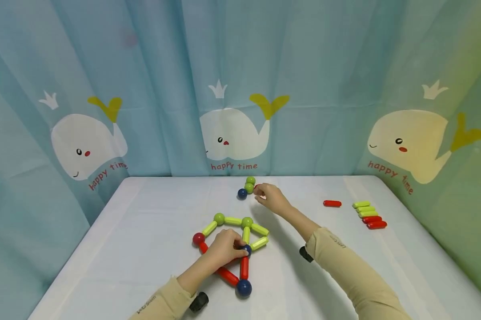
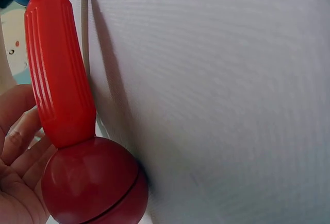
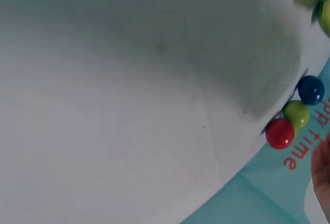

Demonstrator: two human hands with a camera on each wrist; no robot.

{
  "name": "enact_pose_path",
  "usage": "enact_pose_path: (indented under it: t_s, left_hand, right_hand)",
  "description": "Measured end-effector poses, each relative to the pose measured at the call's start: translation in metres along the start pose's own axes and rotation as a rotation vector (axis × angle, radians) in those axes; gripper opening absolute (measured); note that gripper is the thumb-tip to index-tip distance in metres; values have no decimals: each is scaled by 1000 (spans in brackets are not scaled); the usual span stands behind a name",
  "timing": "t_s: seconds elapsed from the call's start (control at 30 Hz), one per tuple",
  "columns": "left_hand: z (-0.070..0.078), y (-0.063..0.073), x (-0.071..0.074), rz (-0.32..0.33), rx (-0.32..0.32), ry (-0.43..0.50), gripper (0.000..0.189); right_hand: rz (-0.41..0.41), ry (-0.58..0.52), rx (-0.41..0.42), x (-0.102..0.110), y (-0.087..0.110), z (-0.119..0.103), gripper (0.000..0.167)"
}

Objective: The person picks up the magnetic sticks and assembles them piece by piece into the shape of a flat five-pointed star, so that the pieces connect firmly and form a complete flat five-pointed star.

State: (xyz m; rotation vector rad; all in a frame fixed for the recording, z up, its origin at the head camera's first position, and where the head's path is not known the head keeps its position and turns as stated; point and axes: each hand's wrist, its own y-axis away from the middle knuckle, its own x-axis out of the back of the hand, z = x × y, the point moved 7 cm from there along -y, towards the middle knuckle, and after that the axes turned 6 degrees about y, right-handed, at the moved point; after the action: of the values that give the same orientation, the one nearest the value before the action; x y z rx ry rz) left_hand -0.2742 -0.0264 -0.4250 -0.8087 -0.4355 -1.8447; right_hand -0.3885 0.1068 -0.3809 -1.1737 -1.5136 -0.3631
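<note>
A flat figure of magnetic rods and balls lies on the white table, with yellow-green rods (image 1: 233, 221) along the back and red rods (image 1: 244, 268) in front. My left hand (image 1: 223, 249) reaches over it, thumb and fingers pinching a blue ball (image 1: 246, 250) at its middle. In the left wrist view a red rod (image 2: 59, 69) joins a dark red ball (image 2: 95, 180) beside that hand. Toward the table's back, my right hand (image 1: 273, 200) hovers by a loose red ball (image 3: 280, 134), its fingers slightly bent and apart from the ball.
Two green balls (image 1: 249, 187) and a blue ball (image 1: 242, 194) stand at the back by the red one. At the right lie a single red rod (image 1: 332, 203) and a row of yellow-green and red rods (image 1: 367, 214). A whale-print curtain (image 1: 320, 89) surrounds the table.
</note>
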Motion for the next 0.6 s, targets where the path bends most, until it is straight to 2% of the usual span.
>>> enact_pose_path:
  t_s: [0.13, 0.37, 0.5, 0.57, 0.6]
  left_hand:
    - [0, 0, 0, 7, -18, -4, 15]
    - [0, 2, 1, 10, -16, 10, 13]
    - [1, 3, 1, 14, -14, 12, 14]
    - [1, 3, 1, 13, -13, 16, 14]
    - [1, 3, 1, 12, -11, 20, 14]
  right_hand:
    - [53, 49, 17, -1, -13, 6, 16]
    - [64, 141, 38, -11, -33, 12, 27]
    - [27, 160, 13, -22, -44, 16, 30]
    - [-18, 184, -17, -30, -48, 19, 33]
    - [-18, 213, -3, -38, -52, 27, 35]
